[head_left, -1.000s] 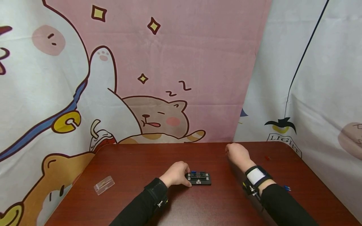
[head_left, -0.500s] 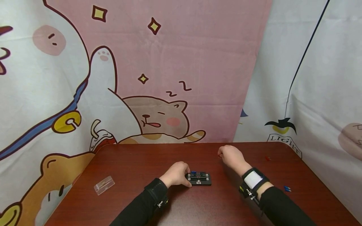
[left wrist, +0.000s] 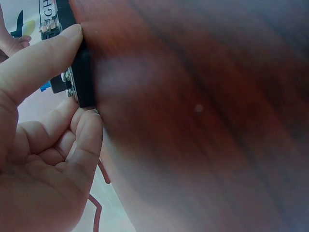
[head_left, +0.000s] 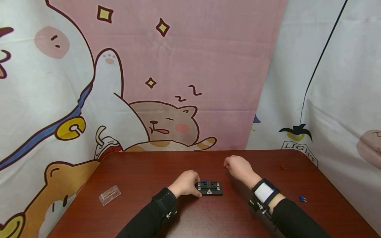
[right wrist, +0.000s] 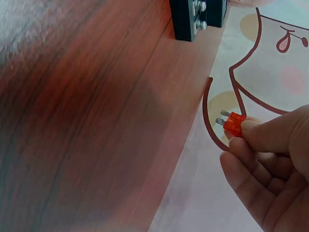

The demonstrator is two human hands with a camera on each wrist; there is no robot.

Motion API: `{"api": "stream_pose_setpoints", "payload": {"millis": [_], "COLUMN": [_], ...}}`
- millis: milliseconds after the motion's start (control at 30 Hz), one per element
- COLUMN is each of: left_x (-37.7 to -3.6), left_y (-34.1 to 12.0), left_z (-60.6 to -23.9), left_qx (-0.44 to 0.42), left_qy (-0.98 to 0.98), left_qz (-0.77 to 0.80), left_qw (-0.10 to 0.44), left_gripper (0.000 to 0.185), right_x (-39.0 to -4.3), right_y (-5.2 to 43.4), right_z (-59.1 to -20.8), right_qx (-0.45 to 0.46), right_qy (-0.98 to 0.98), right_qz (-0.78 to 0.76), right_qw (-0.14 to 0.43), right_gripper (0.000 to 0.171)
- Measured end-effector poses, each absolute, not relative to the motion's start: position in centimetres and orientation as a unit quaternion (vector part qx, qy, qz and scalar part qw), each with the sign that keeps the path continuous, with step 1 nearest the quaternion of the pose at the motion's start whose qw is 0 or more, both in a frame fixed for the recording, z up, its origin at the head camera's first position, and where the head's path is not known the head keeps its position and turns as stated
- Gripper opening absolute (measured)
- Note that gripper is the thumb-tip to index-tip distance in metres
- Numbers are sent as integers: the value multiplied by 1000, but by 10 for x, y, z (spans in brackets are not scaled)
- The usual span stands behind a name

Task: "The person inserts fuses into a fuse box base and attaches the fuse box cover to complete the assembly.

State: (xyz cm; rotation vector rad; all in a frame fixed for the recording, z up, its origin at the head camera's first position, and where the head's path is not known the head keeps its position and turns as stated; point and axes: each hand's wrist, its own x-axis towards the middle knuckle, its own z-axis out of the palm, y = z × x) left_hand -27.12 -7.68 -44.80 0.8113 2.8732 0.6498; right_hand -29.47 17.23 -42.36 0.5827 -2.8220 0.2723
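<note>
A black fuse block [head_left: 209, 188] with metal screw terminals lies on the table. My left hand [head_left: 185, 183] holds its left end between thumb and fingers; the left wrist view shows the thumb [left wrist: 58, 53] on its front edge. A small blue fuse [head_left: 204, 181] sits at the block's upper left. Beyond and to the right of the block, my right hand [head_left: 241, 168] is raised above the table. It pinches a red blade fuse [right wrist: 233, 124] between thumb and index finger. In the right wrist view the fuse's two metal prongs point away from the fingertips, apart from the block.
The brown wooden table [head_left: 143, 165] has a clear plastic case [head_left: 109, 195] at left. Small red pieces [head_left: 282, 167] lie at the far right, and blue pieces [head_left: 302, 199] lie nearer on the right. A printed cloth [head_left: 226, 66] hangs behind the table.
My right hand has moved left and slightly nearer, toward the fuse block, carrying the red blade fuse. The left hand and the block have stayed in place.
</note>
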Motion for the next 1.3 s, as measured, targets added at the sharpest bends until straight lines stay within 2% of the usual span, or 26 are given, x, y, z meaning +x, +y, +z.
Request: {"api": "stream_pose_setpoints", "payload": {"millis": [667, 1300], "left_x": [-271, -272], "left_y": [-76, -77], "left_z": [-446, -447], "left_qx": [260, 264], "left_qy": [940, 939], "left_qz": [216, 214], "left_qw": [51, 49], "left_gripper": [45, 44], "right_x": [-279, -270], "right_y": [144, 136], "right_z": [-425, -422], "right_qx": [245, 321], "right_qy": [-956, -934], "right_qz": [115, 95], "right_qw": [112, 126], "right_gripper": [15, 14]}}
